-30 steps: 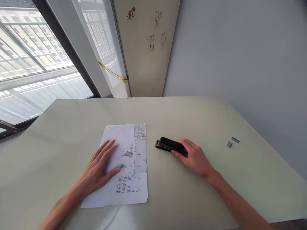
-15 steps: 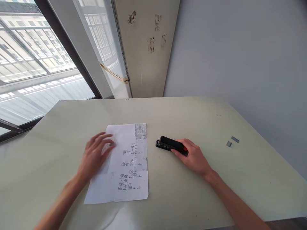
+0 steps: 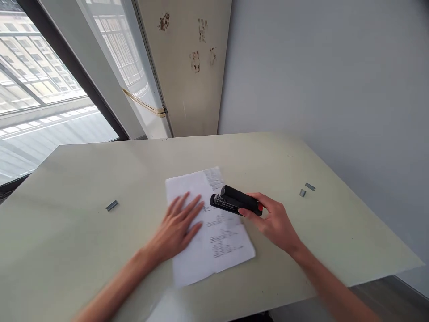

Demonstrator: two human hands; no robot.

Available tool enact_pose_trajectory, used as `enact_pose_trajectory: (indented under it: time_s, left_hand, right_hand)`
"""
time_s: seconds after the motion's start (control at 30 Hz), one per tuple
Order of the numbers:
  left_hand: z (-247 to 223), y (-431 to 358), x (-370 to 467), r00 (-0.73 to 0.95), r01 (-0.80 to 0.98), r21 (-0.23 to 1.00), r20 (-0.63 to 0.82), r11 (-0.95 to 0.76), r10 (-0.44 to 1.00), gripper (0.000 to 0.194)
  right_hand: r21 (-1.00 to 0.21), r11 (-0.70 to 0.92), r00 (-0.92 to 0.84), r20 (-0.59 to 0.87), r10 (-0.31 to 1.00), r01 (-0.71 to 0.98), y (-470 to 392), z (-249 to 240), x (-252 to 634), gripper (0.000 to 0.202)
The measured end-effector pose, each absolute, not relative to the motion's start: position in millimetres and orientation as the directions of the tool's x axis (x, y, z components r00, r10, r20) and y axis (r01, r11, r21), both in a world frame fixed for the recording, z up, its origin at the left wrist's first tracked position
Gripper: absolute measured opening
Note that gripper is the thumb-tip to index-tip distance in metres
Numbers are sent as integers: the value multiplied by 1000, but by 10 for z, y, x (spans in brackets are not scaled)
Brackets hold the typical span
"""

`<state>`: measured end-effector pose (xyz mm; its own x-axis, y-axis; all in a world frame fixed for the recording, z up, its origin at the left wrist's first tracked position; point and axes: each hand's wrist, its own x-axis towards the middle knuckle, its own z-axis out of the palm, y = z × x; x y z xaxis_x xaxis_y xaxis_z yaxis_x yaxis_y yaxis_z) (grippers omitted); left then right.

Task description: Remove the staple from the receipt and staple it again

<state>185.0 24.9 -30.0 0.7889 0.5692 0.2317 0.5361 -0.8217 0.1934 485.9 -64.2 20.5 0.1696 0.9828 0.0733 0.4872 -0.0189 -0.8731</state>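
Observation:
Printed paper sheets (image 3: 196,264) lie on the pale table, turned at an angle, with small dark text on their right side. My left hand (image 3: 177,228) rests flat on them, fingers spread. A black stapler (image 3: 239,200) with a red mark at its rear end is in my right hand (image 3: 273,219), the thumb and fingers wrapped round its back half. The stapler's front end reaches over the sheets' right edge and hides part of the text. Its jaws are apart at the front.
A small strip of grey staples (image 3: 111,205) lies on the table (image 3: 94,250) to the left. Two more pieces (image 3: 310,186) lie at the right. Behind the table stand a fridge (image 3: 187,98) and a grey wall (image 3: 295,71); a window (image 3: 40,80) is at the left.
The sheets have turned and shifted right, with my left hand now flat on them. The stapler has been raised from the table and now overlaps the sheets. A staple strip shows at the left.

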Motion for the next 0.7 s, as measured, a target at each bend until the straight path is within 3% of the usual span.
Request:
enact_pose_trajectory:
  time_s: [0.13,0.3,0.4,0.57,0.7]
  left_hand:
    - [-358,214,3128,856,356,377,237,-855,460,35]
    - [-404,82,4039,856,279,412,303,-867,419,34]
    - [-395,75,3880,852,197,448,361,-872,378,33]
    - [-262,185,2912,832,46,486,466,-873,303,27]
    - [-142,302,2191,740,205,575,439,-792,510,15]
  right_hand:
    - [-866,9,223,138,965,500,-629,381,4818,25]
    - [-876,-1,283,154,947,482,-579,449,4803,27]
    - [-876,1,294,163,942,483,-542,439,4839,28]
    - [-828,70,215,224,951,556,-271,234,4878,27]
    - [-794,170,95,275,957,584,209,-16,4717,26]
